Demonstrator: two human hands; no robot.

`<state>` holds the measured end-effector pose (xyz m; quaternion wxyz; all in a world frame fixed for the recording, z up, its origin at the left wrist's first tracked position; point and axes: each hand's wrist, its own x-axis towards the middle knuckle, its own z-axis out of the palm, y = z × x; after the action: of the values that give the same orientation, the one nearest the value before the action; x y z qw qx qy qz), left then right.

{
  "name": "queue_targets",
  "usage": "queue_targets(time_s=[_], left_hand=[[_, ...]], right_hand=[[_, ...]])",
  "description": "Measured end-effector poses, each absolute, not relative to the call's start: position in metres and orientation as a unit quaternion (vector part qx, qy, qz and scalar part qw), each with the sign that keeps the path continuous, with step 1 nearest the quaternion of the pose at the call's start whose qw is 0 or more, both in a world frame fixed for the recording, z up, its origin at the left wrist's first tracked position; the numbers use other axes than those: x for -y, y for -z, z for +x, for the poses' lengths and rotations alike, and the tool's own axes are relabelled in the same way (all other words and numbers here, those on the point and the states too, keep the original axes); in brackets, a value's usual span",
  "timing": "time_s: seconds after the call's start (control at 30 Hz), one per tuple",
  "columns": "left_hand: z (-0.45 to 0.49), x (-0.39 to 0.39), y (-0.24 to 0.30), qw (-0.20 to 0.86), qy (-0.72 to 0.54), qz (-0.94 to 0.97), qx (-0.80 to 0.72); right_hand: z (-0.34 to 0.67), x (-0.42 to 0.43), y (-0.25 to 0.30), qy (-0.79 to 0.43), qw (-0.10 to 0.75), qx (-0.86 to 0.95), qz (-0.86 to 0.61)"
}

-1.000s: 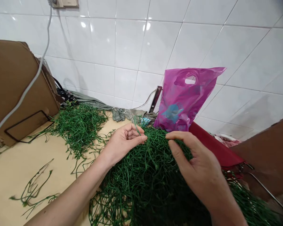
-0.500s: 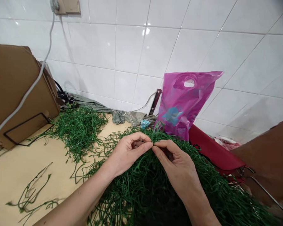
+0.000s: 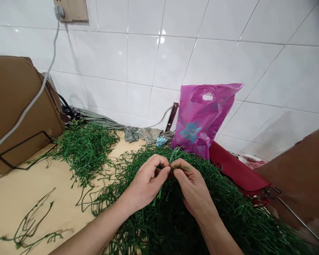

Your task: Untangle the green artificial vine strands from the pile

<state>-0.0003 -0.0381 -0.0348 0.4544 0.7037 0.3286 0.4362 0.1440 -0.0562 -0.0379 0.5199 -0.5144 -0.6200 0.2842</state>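
A big heap of thin green plastic stems lies in front of me on the beige table. My left hand and my right hand meet above the heap, thumbs and fingertips pinched together on one green stem whose tip sticks up between them. Both hands rest over the top of the heap. A second, smaller heap of green stems lies further left, and a few loose stems lie at the near left.
A pink plastic bag leans on the white tiled wall behind the heap, with a red pouch beside it. A brown cardboard box stands at the left, another brown box at the right. A grey cable hangs from a wall socket.
My right hand moved left from the heap's top to meet my left hand. Both now pinch the same stem, slightly lower and closer to me.
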Motion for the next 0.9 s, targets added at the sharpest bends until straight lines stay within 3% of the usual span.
queue_targets(time_s=[0.5,0.57,0.7,0.9], left_hand=[[0.013,0.042,0.046,0.358,-0.503,0.725,-0.305],[0.011,0.042,0.046,0.364,-0.519,0.711,-0.304],[0.002,0.039,0.039,0.424,-0.570,0.632,-0.310],[0.001,0.035,0.031,0.625,-0.569,0.468,-0.259]], right_hand=[[0.153,0.050,0.030,-0.251,0.489,0.654,-0.519],[0.162,0.048,0.030,-0.183,0.489,0.658,-0.543],[0.196,0.044,0.027,0.015,0.496,0.621,-0.607],[0.210,0.054,0.015,-0.018,0.434,0.635,-0.639]])
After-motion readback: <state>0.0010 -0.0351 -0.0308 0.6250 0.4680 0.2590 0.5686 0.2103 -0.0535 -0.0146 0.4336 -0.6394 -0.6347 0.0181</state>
